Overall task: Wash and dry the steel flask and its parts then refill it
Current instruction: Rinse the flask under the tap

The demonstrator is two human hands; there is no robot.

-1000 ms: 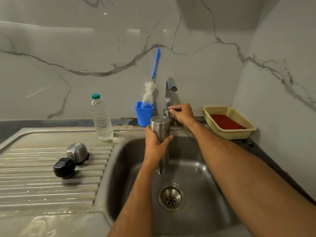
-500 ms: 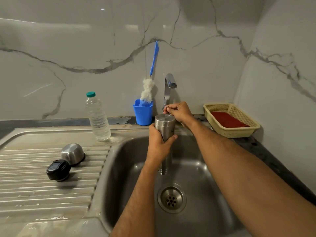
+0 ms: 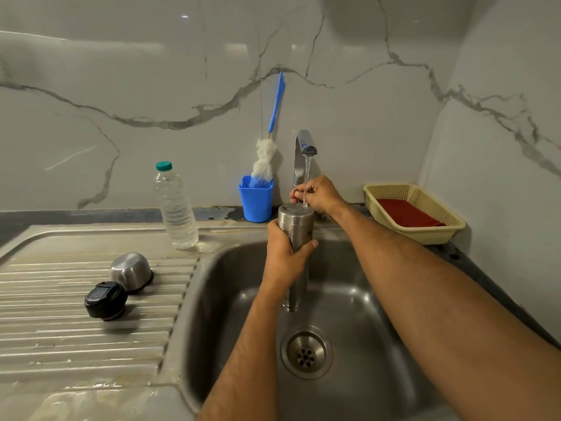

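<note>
The left hand [image 3: 285,256] grips the flask [image 3: 297,235] around its upper body, holding it upright over the sink [image 3: 364,314] under the tap [image 3: 305,147]. The right hand [image 3: 318,194] is curled at the tap's base, fingers pinched on something small that I cannot make out. A thin stream of water [image 3: 306,180] falls from the spout onto the flask's top; whether it goes inside cannot be told. On the ribbed drainboard [image 3: 60,329] to the left lie the steel cup [image 3: 131,271], mouth down, and the black stopper [image 3: 104,300] just beside it. Behind them a capped plastic bottle [image 3: 176,208] stands on the surface, holding clear liquid. A blue holder [image 3: 256,199] carries a brush [image 3: 267,159], and a yellow basket [image 3: 416,232] on the right holds a red cloth [image 3: 406,215].
</note>
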